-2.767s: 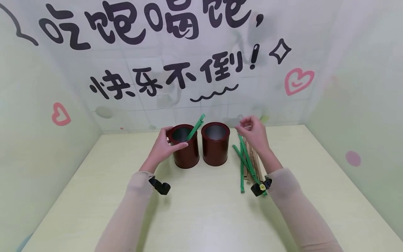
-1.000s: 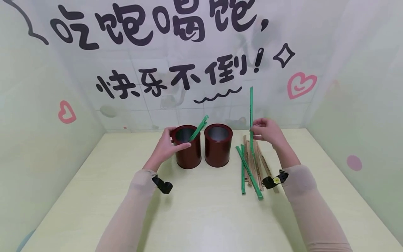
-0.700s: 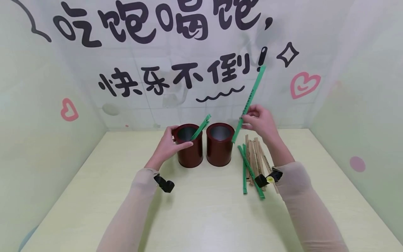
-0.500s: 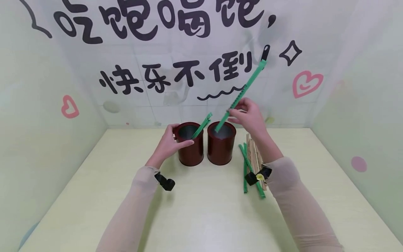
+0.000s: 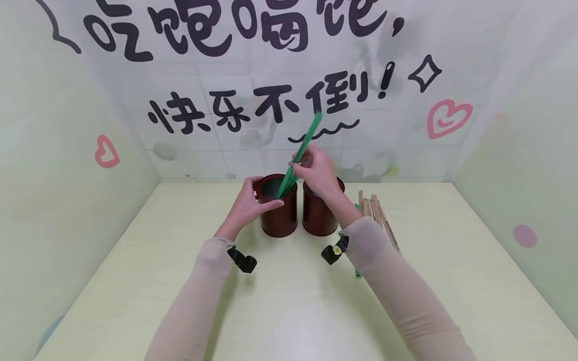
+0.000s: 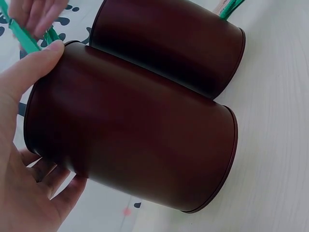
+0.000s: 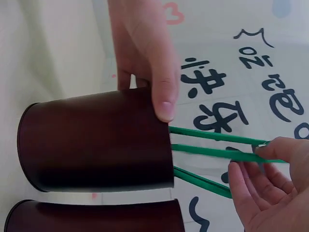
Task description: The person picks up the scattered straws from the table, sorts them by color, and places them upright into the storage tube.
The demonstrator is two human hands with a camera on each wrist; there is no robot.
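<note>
Firstly, the left hand (image 5: 247,206) grips a glossy, dark red cylindrical canister (image 5: 279,221), its thumb along the near side by the rim and the other fingers curled round behind; a firm hold there should stop the mouth from shifting. Just past that thumb, other thin green strips (image 7: 203,183) lean out of the mouth toward the right fingertips. The right hand (image 5: 317,173) pinches a long, flat green strip (image 5: 310,131) between thumb and fingers, tilted, with its lower end in the mouth beside the left thumb and its upper end well above the pinch. Probably best is to slide it down along its own slant and part the fingertips only once it leans on the inner wall. The loose strips seem the main snag: they run right up to the right fingers, touching or not I cannot tell, and might be dragged out. Below the right wrist stands a matching dark red canister (image 5: 319,220), upright, its mouth mostly hidden; the forearm crosses close above, so lifting clear seems wise. Farther right of the fingers, narrow brown paper-like strips (image 5: 366,208) and a green strip end (image 5: 358,273) lie on the pale tabletop (image 5: 289,306), partly covered by the beige sleeve (image 5: 388,271).
</note>
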